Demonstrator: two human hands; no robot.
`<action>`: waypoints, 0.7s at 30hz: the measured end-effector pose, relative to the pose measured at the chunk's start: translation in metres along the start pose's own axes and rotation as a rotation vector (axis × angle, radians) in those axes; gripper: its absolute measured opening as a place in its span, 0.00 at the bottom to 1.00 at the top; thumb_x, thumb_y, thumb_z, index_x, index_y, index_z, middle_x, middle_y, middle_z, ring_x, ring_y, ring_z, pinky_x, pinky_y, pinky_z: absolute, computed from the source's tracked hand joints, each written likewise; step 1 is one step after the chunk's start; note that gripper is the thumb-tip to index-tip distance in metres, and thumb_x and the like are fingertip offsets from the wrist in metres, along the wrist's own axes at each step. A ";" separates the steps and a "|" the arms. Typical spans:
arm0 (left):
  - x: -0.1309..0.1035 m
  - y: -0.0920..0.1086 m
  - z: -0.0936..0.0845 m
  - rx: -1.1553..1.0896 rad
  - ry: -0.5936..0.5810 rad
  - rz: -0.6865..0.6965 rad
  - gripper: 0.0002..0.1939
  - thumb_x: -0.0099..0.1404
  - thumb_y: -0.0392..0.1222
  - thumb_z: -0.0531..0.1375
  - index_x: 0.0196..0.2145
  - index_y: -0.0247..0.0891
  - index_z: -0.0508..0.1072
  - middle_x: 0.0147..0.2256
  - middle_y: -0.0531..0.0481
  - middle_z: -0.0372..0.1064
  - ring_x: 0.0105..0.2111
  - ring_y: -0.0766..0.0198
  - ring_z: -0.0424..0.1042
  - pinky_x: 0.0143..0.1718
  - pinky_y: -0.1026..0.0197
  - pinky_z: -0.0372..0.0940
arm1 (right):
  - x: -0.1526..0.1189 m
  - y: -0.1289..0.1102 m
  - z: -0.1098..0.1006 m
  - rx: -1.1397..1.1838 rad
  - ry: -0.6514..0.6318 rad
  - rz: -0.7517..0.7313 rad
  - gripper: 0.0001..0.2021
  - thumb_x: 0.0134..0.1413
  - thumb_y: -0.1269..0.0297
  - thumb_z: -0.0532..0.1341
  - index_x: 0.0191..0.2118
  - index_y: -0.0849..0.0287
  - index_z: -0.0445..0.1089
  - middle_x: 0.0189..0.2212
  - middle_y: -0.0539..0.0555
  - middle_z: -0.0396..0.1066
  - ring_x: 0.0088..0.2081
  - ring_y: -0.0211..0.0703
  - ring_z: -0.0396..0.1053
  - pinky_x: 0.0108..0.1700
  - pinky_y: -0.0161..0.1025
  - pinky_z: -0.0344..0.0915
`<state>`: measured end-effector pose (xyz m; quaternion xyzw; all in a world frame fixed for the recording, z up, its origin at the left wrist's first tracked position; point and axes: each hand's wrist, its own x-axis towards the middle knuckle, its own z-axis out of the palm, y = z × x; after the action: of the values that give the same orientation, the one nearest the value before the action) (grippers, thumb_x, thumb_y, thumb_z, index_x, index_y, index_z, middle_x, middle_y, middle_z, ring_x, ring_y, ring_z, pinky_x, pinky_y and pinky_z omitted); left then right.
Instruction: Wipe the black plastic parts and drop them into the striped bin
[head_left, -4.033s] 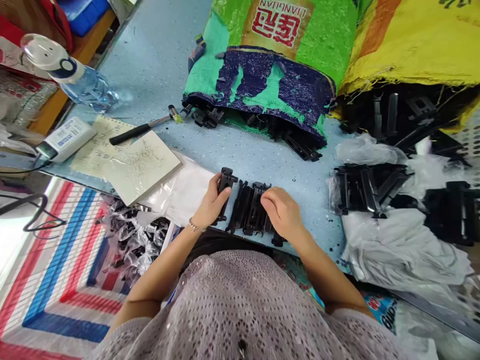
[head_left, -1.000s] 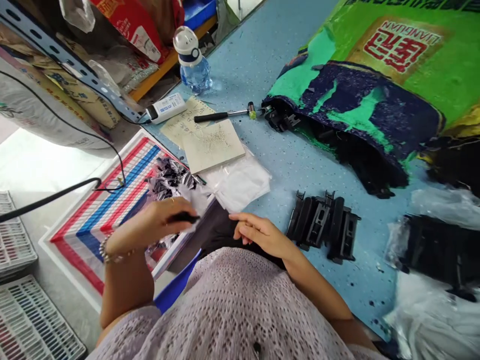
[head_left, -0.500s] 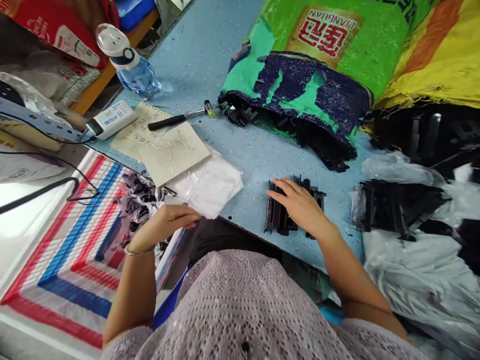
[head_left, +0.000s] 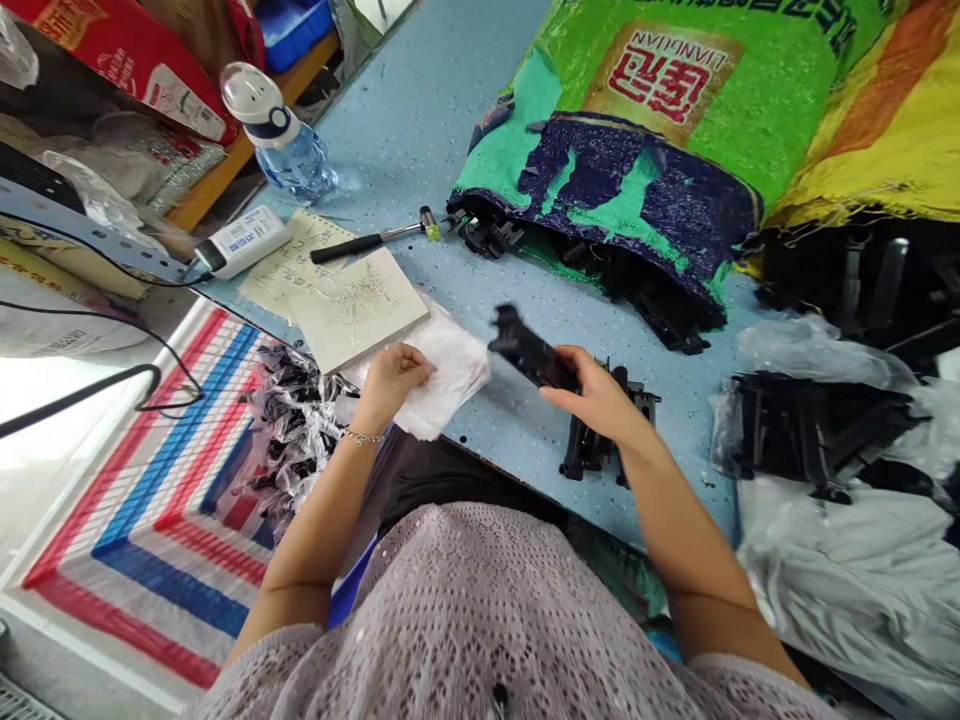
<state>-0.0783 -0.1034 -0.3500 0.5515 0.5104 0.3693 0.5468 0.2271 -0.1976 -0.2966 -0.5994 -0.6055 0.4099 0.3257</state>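
My right hand [head_left: 600,398] grips one end of a long black plastic part [head_left: 532,352], lifted above the blue table and tilted toward the left. Under and beside that hand, several similar black parts [head_left: 592,448] lie on the table. My left hand [head_left: 401,378] is over the stack of thin white plastic bags [head_left: 450,375], thumb and fingers pinched together at its near left side. Whether a bag is between those fingertips is too small to tell. A beige pad [head_left: 360,305] rests on the far left part of the bags.
A hammer [head_left: 367,243], a white device [head_left: 247,243] and a water bottle [head_left: 289,150] are on the table [head_left: 405,110]. Green sack [head_left: 720,110] behind; bagged black parts [head_left: 810,425] at right. A striped basket [head_left: 135,520] with wrapped parts [head_left: 300,430] stands lower left.
My right hand has taken one black part from the group and raised it leftward. My left hand has moved up and right onto the white bags. The view has shifted slightly.
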 end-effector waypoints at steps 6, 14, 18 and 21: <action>-0.004 0.001 0.007 0.077 0.041 0.222 0.11 0.57 0.39 0.65 0.30 0.40 0.64 0.30 0.53 0.70 0.32 0.64 0.73 0.35 0.62 0.68 | 0.032 -0.020 0.103 0.967 -0.184 0.132 0.23 0.53 0.48 0.68 0.51 0.53 0.69 0.51 0.56 0.74 0.42 0.46 0.76 0.40 0.43 0.76; -0.014 0.015 -0.024 0.728 0.028 0.472 0.26 0.64 0.28 0.52 0.57 0.37 0.74 0.57 0.42 0.72 0.51 0.56 0.75 0.56 0.52 0.70 | 0.006 -0.006 0.098 0.353 -0.156 -0.024 0.21 0.55 0.53 0.68 0.52 0.53 0.70 0.46 0.54 0.75 0.45 0.49 0.73 0.48 0.47 0.71; -0.019 0.011 -0.024 0.759 0.000 0.528 0.32 0.66 0.29 0.53 0.67 0.38 0.64 0.63 0.39 0.65 0.50 0.57 0.75 0.53 0.54 0.73 | -0.003 -0.007 0.094 -0.067 -0.106 0.010 0.17 0.56 0.61 0.65 0.52 0.54 0.73 0.47 0.56 0.75 0.46 0.51 0.71 0.50 0.48 0.67; -0.028 -0.001 -0.018 0.884 -0.024 0.706 0.36 0.69 0.27 0.49 0.72 0.40 0.54 0.67 0.38 0.60 0.62 0.53 0.68 0.61 0.50 0.69 | 0.006 -0.001 0.103 0.262 -0.136 0.132 0.19 0.54 0.56 0.67 0.50 0.56 0.73 0.42 0.56 0.75 0.38 0.45 0.71 0.35 0.39 0.67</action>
<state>-0.1015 -0.1268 -0.3446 0.8693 0.3951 0.2747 0.1130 0.1349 -0.2025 -0.3434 -0.5611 -0.5267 0.5454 0.3320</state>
